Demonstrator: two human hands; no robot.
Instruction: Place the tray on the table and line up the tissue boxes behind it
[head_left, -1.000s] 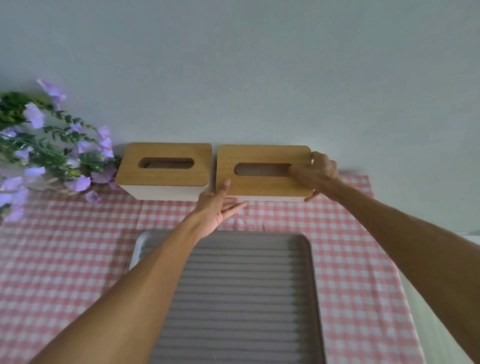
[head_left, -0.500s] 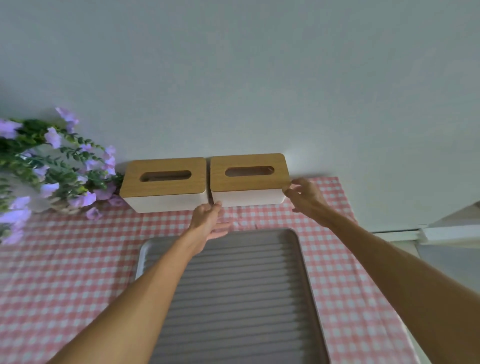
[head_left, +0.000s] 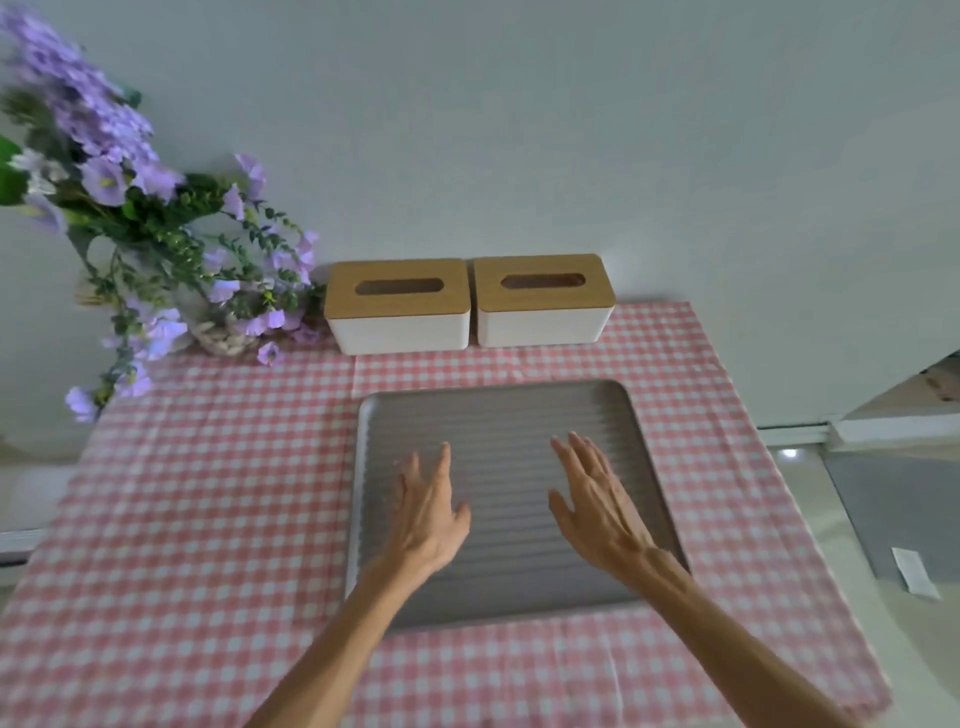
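Grey tray (head_left: 498, 410) laid at frame centre on checked counter (head_left: 208, 493). Two tissue boxes (head_left: 399, 306) (head_left: 543, 299) lined up behind. Left hand (head_left: 428, 512), right hand (head_left: 597, 506) held over tray, fingers spread apart, nothing gripped.

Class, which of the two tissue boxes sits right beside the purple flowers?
The left tissue box: its left end meets the purple flowers, while the right tissue box stands on its far side.

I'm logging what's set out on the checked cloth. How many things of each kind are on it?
Tissue boxes: 2, left and right
Tray: 1
Vase of purple flowers: 1
Total: 4
Both hands, left and right, are open over the tray and hold nothing.
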